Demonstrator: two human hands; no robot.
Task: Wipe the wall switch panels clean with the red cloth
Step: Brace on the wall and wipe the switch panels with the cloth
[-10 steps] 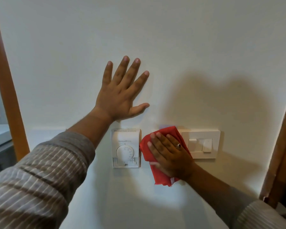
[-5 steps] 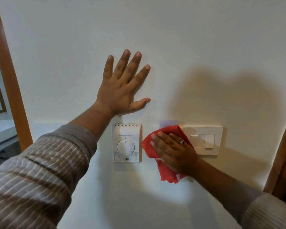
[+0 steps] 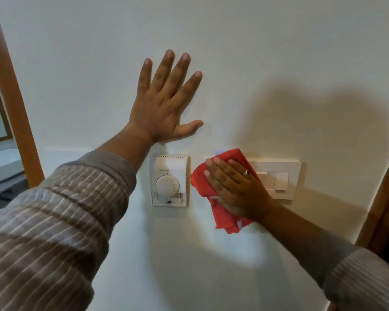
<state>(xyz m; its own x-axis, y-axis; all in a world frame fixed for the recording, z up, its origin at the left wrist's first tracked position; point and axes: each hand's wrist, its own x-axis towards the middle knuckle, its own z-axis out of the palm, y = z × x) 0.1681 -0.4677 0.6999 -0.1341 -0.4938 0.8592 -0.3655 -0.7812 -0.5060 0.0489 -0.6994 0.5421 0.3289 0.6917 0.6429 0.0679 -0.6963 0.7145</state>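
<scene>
A white switch panel (image 3: 281, 179) is fixed to the white wall at right of centre. Its left part is hidden under the red cloth (image 3: 202, 180), which my right hand (image 3: 236, 189) presses flat against the wall with fingers spread. A ring shows on that hand. Left of the cloth hangs a white thermostat (image 3: 169, 181) with a round dial, uncovered. My left hand (image 3: 164, 102) rests flat on the bare wall above the thermostat, fingers apart, holding nothing.
A brown wooden door frame (image 3: 11, 93) runs down the left edge, with a white basin (image 3: 0, 164) and a mirror beyond it. Another wooden frame (image 3: 382, 198) stands at the right edge. The wall (image 3: 279, 63) above and below the panels is plain.
My right hand with the cloth has stayed over the left part of the switch panel, shifting only slightly. The view has drifted a little; my left hand stays flat on the wall.
</scene>
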